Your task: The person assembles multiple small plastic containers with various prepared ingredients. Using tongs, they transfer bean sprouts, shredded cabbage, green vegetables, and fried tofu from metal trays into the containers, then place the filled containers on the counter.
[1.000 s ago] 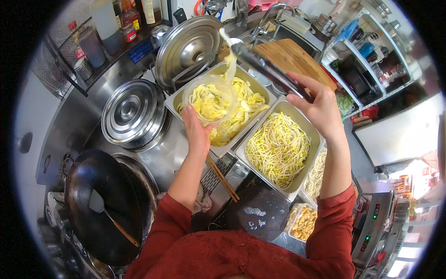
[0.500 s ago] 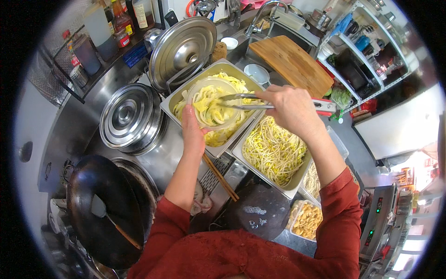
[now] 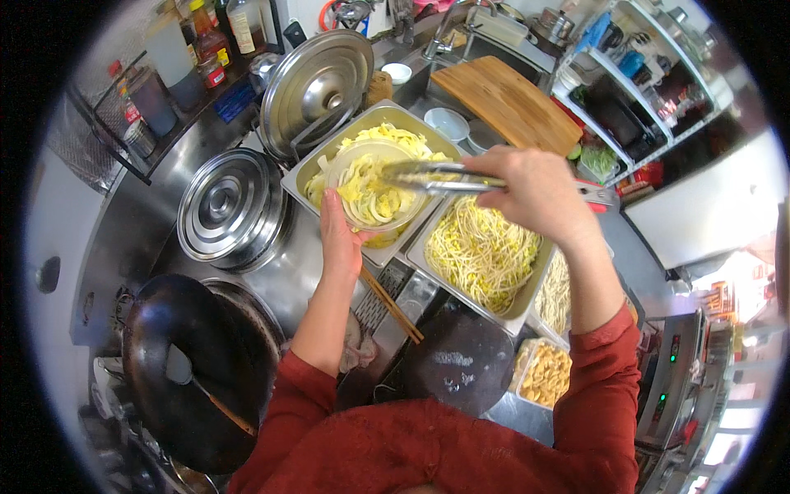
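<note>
At the near left, a black wok has a spatula with a wooden handle lying in it. Farther back is a lidded pot, and beyond it, to the right, a large round metal lid leans upright. The left hand holds a clear bowl at its near left side, thumb against the wall; some of its fingers are hidden. The bowl is over a metal tray of cut cabbage and has pale yellow cabbage strips in it. Wooden chopsticks lie nearer. The tongs reach leftward, their blurred tips at the cabbage in the bowl; whether they pinch any, I cannot tell. Below the tongs, a second tray holds bean sprouts. A wooden board rests on the far side. The right hand is closed around the tongs. Nearer on the right stands a tub of tan pieces.
</note>
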The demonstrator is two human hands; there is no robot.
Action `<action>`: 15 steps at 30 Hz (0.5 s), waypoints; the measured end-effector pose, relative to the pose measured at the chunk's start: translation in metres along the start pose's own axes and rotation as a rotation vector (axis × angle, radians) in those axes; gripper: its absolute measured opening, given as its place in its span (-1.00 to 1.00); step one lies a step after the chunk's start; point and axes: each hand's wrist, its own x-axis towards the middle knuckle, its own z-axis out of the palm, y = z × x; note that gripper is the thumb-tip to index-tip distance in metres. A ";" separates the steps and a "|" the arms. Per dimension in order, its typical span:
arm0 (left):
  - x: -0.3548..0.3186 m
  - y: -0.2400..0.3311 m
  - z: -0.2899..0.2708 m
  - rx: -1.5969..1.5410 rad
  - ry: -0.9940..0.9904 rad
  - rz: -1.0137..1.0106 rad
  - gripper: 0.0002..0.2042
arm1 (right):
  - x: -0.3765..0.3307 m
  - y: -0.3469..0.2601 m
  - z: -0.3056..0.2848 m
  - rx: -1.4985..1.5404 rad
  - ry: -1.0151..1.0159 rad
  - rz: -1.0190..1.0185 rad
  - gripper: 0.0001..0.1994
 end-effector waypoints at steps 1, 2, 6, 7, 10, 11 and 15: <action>-0.005 0.000 0.002 0.010 -0.007 0.008 -0.29 | -0.011 0.003 -0.006 0.010 0.057 0.038 -0.63; -0.010 0.000 0.005 0.026 0.003 -0.006 -0.29 | -0.023 0.006 -0.010 -0.011 0.123 0.025 -0.65; -0.049 -0.005 0.020 0.111 -0.051 -0.063 -0.28 | -0.067 -0.004 -0.005 -0.212 -0.053 0.105 -0.58; -0.057 -0.005 0.024 0.062 -0.140 -0.099 -0.25 | -0.093 0.001 -0.013 -0.179 0.072 0.066 -0.56; -0.093 -0.010 0.035 -0.001 -0.232 -0.313 -0.27 | -0.194 0.023 -0.047 -0.262 0.290 0.123 -0.62; -0.108 -0.012 0.037 0.036 -0.249 -0.357 -0.27 | -0.234 0.026 -0.054 -0.255 0.145 0.296 -0.62; -0.165 -0.035 0.036 0.068 -0.343 -0.462 -0.26 | -0.365 0.026 -0.032 -0.232 -0.294 0.728 -0.55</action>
